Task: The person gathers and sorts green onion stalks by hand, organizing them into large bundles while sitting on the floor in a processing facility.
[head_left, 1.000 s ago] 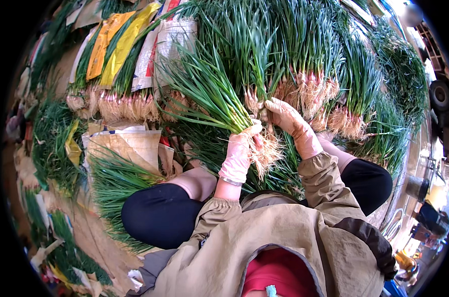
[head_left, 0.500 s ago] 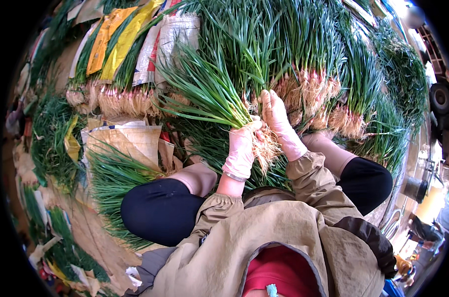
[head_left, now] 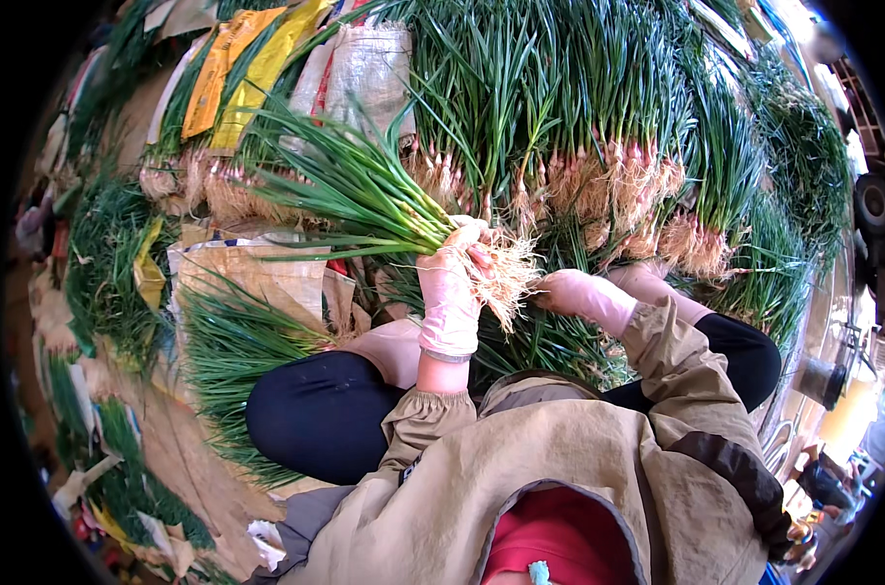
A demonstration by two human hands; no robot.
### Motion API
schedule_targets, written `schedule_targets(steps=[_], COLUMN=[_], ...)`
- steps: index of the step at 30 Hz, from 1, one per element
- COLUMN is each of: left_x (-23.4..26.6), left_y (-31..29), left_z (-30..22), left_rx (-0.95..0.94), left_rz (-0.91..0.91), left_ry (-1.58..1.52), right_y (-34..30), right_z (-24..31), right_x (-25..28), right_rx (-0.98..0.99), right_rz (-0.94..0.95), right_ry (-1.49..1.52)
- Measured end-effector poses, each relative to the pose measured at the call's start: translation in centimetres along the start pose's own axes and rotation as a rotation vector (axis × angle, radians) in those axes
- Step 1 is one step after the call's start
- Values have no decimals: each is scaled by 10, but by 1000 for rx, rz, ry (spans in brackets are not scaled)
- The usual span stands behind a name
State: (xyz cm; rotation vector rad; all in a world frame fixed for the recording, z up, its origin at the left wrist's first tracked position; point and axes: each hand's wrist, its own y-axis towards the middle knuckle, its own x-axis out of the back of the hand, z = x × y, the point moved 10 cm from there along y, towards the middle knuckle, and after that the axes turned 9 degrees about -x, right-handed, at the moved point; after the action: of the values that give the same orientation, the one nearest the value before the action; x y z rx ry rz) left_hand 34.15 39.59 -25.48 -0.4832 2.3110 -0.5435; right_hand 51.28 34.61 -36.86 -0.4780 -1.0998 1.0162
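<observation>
My left hand, in a pale pink glove, is wrapped round a bunch of green garlic just above its roots. The long leaves point up and to the left, and the pale stringy roots stick out on the right of the fist. Beside those root tips is my right hand, gloved too, its fingers curled together and turned down. What its fingers hold, if anything, is hidden. Beyond both hands lies a row of more garlic plants, roots toward me.
Loose garlic greens lie by my left knee, next to a folded woven sack. Yellow and orange sack strips and a white sack cover plants at the far left. My right knee borders more greens.
My left hand has moved left with the bunch, which now leans further left. From the far side of the roots, my right hand has come down toward me, away from the upright stems.
</observation>
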Motion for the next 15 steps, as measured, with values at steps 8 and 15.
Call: schedule_targets(steps=[8, 15], left_x=[3, 18], left_y=[0, 6], left_z=[12, 25], left_rx=[71, 68], left_rz=[71, 34], left_ry=[22, 68], right_y=[35, 7], right_z=[30, 79], right_x=[202, 174], right_rx=[-340, 56], right_rz=[-862, -733], right_ry=[296, 622])
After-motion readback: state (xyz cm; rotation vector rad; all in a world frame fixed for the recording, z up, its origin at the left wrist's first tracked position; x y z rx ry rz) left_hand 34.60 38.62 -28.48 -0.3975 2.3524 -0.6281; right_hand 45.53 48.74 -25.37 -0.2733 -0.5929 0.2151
